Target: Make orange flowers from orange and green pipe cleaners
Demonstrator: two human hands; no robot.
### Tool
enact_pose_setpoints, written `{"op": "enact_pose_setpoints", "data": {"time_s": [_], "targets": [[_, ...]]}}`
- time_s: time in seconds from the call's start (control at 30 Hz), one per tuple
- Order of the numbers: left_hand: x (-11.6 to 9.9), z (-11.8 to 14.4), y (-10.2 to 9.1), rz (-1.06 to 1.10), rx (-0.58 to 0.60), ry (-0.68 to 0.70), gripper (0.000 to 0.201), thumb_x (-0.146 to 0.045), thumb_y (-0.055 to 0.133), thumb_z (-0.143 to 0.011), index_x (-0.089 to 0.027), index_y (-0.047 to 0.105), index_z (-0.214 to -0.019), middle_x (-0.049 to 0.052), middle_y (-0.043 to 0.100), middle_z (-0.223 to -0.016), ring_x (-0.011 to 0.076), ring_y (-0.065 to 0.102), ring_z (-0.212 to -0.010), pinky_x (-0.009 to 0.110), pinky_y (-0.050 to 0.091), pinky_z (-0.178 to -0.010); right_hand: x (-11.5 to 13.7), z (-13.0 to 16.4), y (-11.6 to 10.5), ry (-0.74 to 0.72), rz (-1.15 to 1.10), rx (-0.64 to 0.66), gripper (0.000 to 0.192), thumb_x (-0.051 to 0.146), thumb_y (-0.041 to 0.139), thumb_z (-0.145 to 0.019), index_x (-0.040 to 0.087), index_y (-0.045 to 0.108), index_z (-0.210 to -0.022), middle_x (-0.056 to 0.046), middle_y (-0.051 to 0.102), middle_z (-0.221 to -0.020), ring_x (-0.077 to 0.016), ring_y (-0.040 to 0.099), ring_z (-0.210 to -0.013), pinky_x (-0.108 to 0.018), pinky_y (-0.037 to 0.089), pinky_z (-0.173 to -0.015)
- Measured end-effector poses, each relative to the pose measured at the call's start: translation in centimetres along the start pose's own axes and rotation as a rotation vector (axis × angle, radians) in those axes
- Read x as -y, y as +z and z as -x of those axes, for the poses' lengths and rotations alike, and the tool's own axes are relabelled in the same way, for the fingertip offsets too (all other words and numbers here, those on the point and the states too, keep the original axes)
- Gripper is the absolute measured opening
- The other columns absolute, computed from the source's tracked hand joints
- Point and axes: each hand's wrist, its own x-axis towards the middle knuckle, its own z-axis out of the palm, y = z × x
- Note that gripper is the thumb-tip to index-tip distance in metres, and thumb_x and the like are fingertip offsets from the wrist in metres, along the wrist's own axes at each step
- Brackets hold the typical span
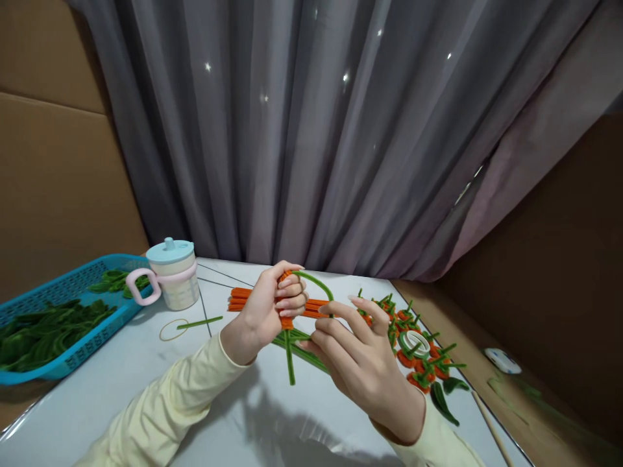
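Note:
My left hand (270, 305) is closed in a fist around a bundle of orange pipe cleaners (287, 323), held upright above the table. A green pipe cleaner (315, 280) arches from the top of the bundle toward my right hand (357, 350), whose thumb and fingers pinch its far end. Green stem ends (290, 366) hang below my left fist. Behind it lie more orange pipe cleaners (238, 299) on the table. Loose green pipe cleaners (311, 357) lie beneath my hands, partly hidden by them.
At left are a blue basket (104, 337) of green leaf shapes, a lidded cup (180, 292), a rubber band (161, 332) and a short green pipe cleaner (199, 322). Orange pieces with green stems (419, 381), a tape roll (415, 344) and a thin stick (492, 428) lie right.

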Motion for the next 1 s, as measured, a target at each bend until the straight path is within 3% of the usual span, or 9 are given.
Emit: {"op": "enact_pose_setpoints", "data": {"time_s": [0.37, 0.77, 1.0], "targets": [[0.1, 0.3, 0.6, 0.025, -0.051, 0.056, 0.044, -0.018, 0.045, -0.079, -0.019, 0.023, -0.041, -0.009, 0.017, -0.035, 0.0035, 0.018, -0.026, 0.017, 0.016, -0.027, 0.6, 0.1, 0.4, -0.005, 0.001, -0.078, 0.017, 0.011, 0.054, -0.088, 0.017, 0.057, -0.073, 0.001, 0.068, -0.071, -0.0164, 0.063, -0.092, -0.037, 0.032, -0.095], [1.0, 0.3, 0.9, 0.072, -0.113, 0.263, 0.046, -0.017, 0.043, -0.083, -0.018, 0.027, -0.039, -0.009, 0.016, -0.034, 0.0038, 0.017, -0.027, 0.017, 0.015, -0.028, 1.6, 1.0, 2.7, -0.118, 0.201, -0.271, 0.020, 0.010, 0.052, -0.089, 0.010, 0.067, -0.076, -0.004, 0.070, -0.078, -0.0172, 0.063, -0.092, -0.036, 0.035, -0.088], [0.6, 0.3, 0.8, 0.120, -0.112, 0.198, 0.047, -0.017, 0.042, -0.083, -0.018, 0.025, -0.039, -0.008, 0.015, -0.034, 0.0041, 0.016, -0.027, 0.018, 0.012, -0.029, 0.7, 1.3, 3.2, -0.151, 0.132, -0.286, 0.016, 0.012, 0.058, -0.086, 0.012, 0.067, -0.073, -0.001, 0.071, -0.078, -0.0155, 0.062, -0.094, -0.034, 0.034, -0.090]]}}
